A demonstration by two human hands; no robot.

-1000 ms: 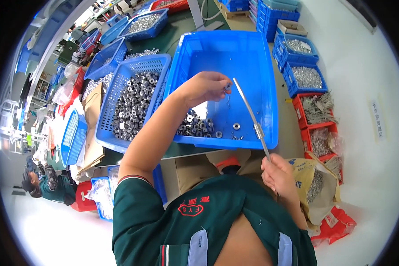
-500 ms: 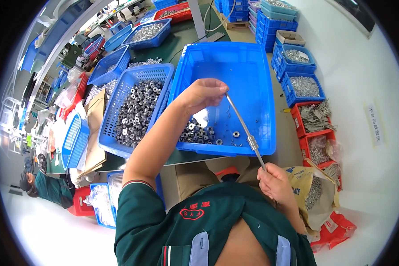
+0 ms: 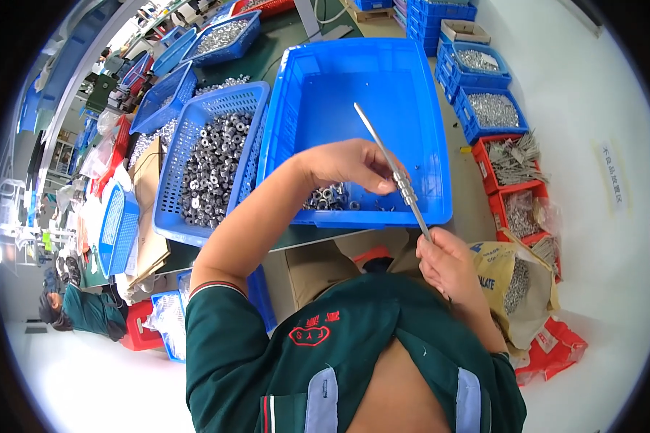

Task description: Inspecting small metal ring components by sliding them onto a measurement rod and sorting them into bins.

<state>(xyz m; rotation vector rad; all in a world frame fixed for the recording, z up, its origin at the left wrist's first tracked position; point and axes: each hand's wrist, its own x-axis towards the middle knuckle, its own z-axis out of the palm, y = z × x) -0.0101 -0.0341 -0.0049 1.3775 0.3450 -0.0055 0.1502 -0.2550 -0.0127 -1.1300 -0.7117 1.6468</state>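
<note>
A thin metal rod (image 3: pixel 374 130) slants over the big blue bin, carrying several small metal rings (image 3: pixel 404 189) around its lower part. My right hand (image 3: pixel 449 265) is closed around its lower end. My left hand (image 3: pixel 350 167) curls against the rod just above the rings, thumb and fingers closed about it; the fingertips are partly hidden. Inside the blue bin (image 3: pixel 444 144), dark and silver rings (image 3: pixel 327 197) lie in the near left corner, partly behind my left forearm.
Left of the bin stands a blue perforated basket (image 3: pixel 172 173) full of dark metal rings. Cardboard sheets (image 3: pixel 146 216) lean beside it. On my right are stacked blue crates (image 3: pixel 469 115), red bins (image 3: pixel 495 177) of metal parts and an open sack (image 3: pixel 534 289). A person (image 3: pixel 87 310) is at far left.
My left hand has moved from the rod's upper tip down toward the rings, leaving the tip bare. My right hand still grips the lower end. The view has shifted slightly.
</note>
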